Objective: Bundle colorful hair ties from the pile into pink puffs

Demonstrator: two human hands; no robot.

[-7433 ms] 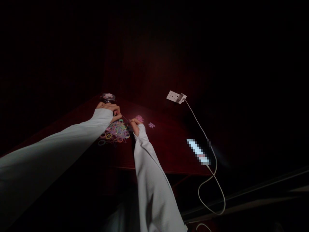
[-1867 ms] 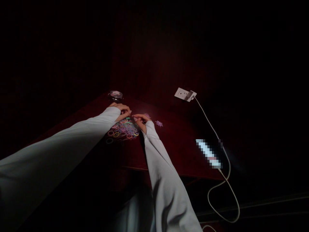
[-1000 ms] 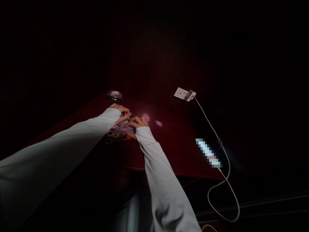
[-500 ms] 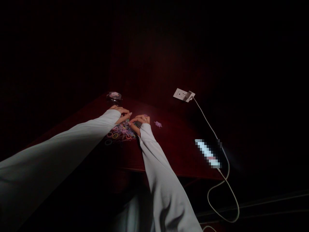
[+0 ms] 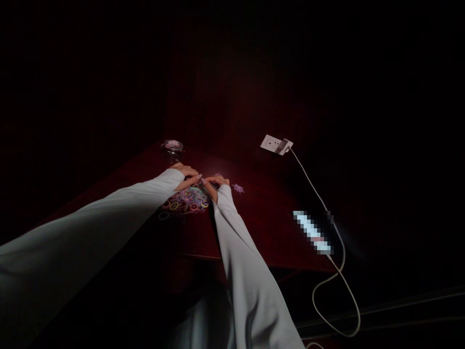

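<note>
1. Head view: your left hand and right hand come together over the surface, thumbs and fingers curled inward, tips almost meeting. Whether a band is pinched between them, I cannot tell; it is too dark and small.

2. Just below your hands, towards you, lies the loose pile of coloured bands, with larger rings such as a yellow ring along its near left edge. It probably sits there so your fingers need only dip to reach it.

3. Partly hidden behind your right hand is a pink cluster; just right of that hand, apart, lies a purple cluster. The gap presumably separates them by colour.

4. Beyond your left hand stands a round container, likely set back to leave working room.

5. Well right of your hands, a phone lies joined to a cable that runs to a plug in the wall socket, probably charging.

6. You can read no brand or label; the phone's screen is pixelated.
</note>
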